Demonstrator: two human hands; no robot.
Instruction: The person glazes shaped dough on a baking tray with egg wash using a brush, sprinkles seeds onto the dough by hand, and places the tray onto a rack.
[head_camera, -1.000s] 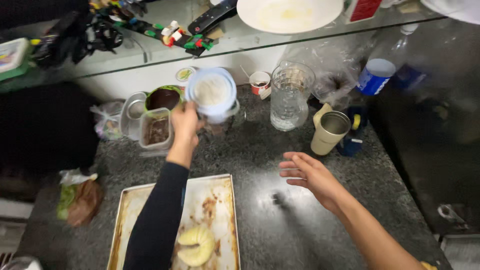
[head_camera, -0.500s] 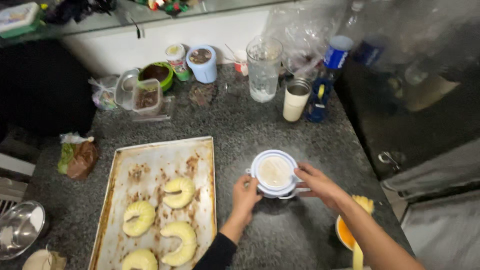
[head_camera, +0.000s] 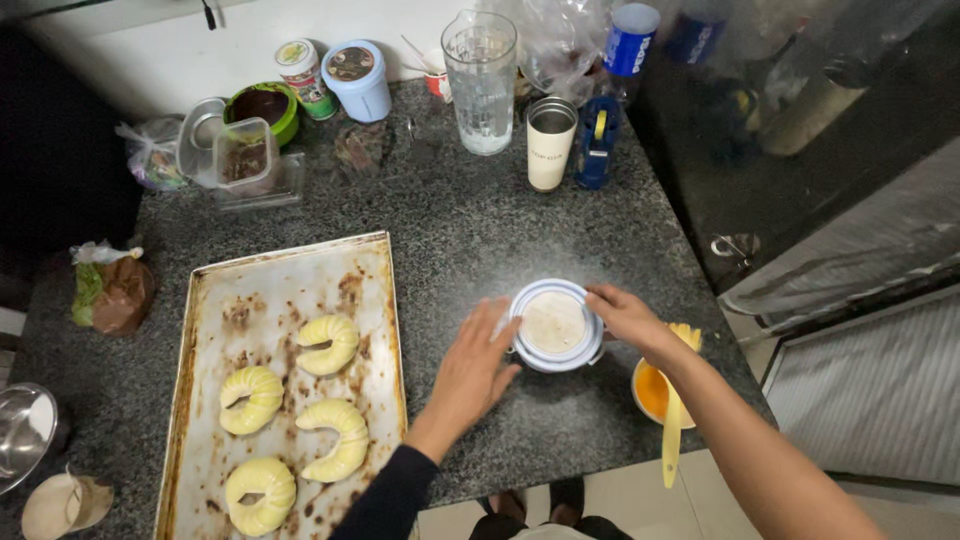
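At the far left edge of the frame sit a metal bowl (head_camera: 22, 432) and, above it, a plastic bag (head_camera: 108, 290) with something green and brown inside. Right of these, filling the lower left, lies a stained baking tray (head_camera: 290, 270), its long axis running from bottom to top of the frame, carrying four crescent-shaped dough pieces (head_camera: 325, 343). Along the upper edge stand a green bowl (head_camera: 262, 106), a clear container (head_camera: 243, 154), a light-blue lidded tub (head_camera: 358, 78), a glass pitcher (head_camera: 481, 80) and a beige tumbler (head_camera: 550, 143).

Just right of centre, on the dark granite counter (head_camera: 450, 220), the round blue-and-white container (head_camera: 553, 325) stands upright, its lid facing up toward the camera; being round, it shows no long axis. The left hand (head_camera: 476, 366) grips its left side with the fingers curled against the rim. The right hand (head_camera: 627, 316) grasps its right edge, fingertips on the lid. Lower right, near the counter's edge, an orange bowl (head_camera: 650, 392) holds a yellow brush (head_camera: 672, 420), handle pointing down-frame.
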